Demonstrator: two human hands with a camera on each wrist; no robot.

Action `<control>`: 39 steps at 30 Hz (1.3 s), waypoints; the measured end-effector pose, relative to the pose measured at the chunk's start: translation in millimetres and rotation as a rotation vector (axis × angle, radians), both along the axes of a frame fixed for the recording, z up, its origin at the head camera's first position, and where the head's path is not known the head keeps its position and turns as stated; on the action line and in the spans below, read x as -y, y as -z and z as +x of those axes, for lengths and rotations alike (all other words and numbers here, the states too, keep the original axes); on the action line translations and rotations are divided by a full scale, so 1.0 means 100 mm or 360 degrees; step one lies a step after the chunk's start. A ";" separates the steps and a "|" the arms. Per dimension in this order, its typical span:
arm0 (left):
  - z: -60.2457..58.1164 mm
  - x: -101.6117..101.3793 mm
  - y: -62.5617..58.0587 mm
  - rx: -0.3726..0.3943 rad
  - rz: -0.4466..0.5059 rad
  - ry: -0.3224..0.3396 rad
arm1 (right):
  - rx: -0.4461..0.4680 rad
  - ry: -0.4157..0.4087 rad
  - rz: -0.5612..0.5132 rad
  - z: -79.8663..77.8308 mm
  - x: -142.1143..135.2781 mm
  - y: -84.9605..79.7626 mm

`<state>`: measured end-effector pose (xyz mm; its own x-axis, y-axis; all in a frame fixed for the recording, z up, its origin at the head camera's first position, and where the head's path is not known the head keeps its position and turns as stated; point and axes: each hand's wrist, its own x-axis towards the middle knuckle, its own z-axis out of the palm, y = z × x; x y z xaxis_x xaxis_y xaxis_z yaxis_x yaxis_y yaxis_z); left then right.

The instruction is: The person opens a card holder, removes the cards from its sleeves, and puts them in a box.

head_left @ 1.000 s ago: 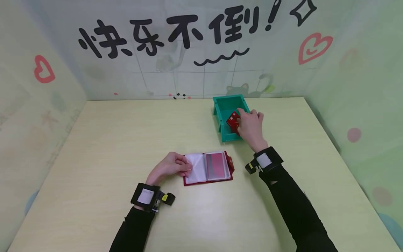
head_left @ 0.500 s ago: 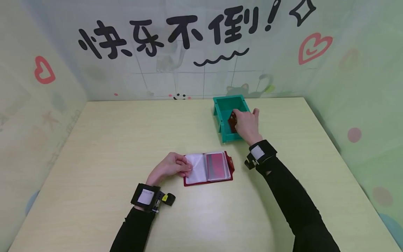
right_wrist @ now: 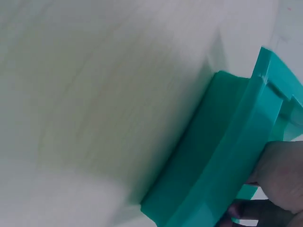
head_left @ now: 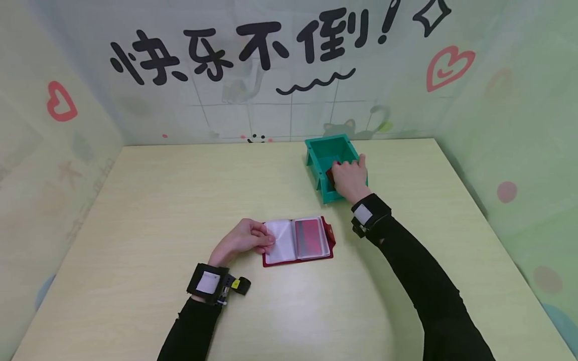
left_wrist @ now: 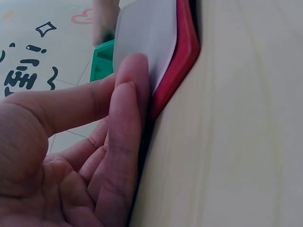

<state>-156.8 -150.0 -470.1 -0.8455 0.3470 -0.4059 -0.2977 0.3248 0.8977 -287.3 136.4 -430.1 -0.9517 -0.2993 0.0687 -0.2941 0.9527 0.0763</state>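
A small red card holder [head_left: 298,261] lies open on the table in the head view, its clear sleeves spread. A pink and grey card [head_left: 309,238] shows in the right-hand sleeve. My left hand [head_left: 249,236] pinches the left sleeve page [left_wrist: 144,33] between thumb and finger, over the red cover [left_wrist: 182,56]. Farther back, my right hand [head_left: 350,179] reaches into a teal bin [head_left: 331,145] with curled fingers. A dark red card [head_left: 330,176] shows beside those fingers, mostly hidden by the hand. The right wrist view shows only part of the right hand [right_wrist: 281,182] at the bin wall.
The pale wooden table [head_left: 180,200] is bounded by a printed backdrop [head_left: 253,115] behind and on both sides. The teal bin stands near the table's back edge, right of centre, behind the card holder.
My right hand has moved slightly left and deeper into the bin. The red card, facing up earlier, has tilted and become mostly covered. My left hand and the card holder have stayed put.
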 end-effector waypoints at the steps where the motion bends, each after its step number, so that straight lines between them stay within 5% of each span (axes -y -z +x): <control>1: 0.00 0.00 0.00 0.0000 0.0001 0.0001 | 0.0006 -0.0003 0.0041 0.00 0.00 -0.01; 12: 0.00 0.00 0.03 0.0001 -0.0011 -0.0003 | 0.0085 -0.0009 0.0275 -0.01 0.10 -0.07; 19: 0.00 0.01 0.03 -0.0005 -0.0025 -0.0003 | 0.0226 0.0035 0.0102 -0.04 0.03 -0.02; 25: 0.00 0.01 0.03 -0.0021 -0.0026 0.0006 | 0.0180 0.0056 -0.0042 -0.05 0.00 0.04; 29: 0.00 -0.01 0.03 -0.0013 -0.0022 0.0011 | 0.0019 -0.0015 -0.0251 0.01 -0.03 0.06; 32: 0.00 -0.01 0.03 0.0000 -0.0029 0.0006 | -0.0044 -0.0076 -0.0562 0.10 -0.03 0.06; 37: 0.00 -0.01 0.01 -0.0002 -0.0037 -0.0007 | 0.0095 -0.0115 -0.1160 0.27 -0.01 0.08; 39: 0.00 0.00 0.00 -0.0011 -0.0034 -0.0002 | 0.0135 -0.0137 -0.1261 0.32 0.02 0.12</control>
<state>-156.6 -149.8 -470.3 -0.8485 0.3374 -0.4076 -0.2920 0.3438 0.8925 -255.1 134.7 -442.1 -0.9390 -0.2642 0.2201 -0.3434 0.6878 -0.6395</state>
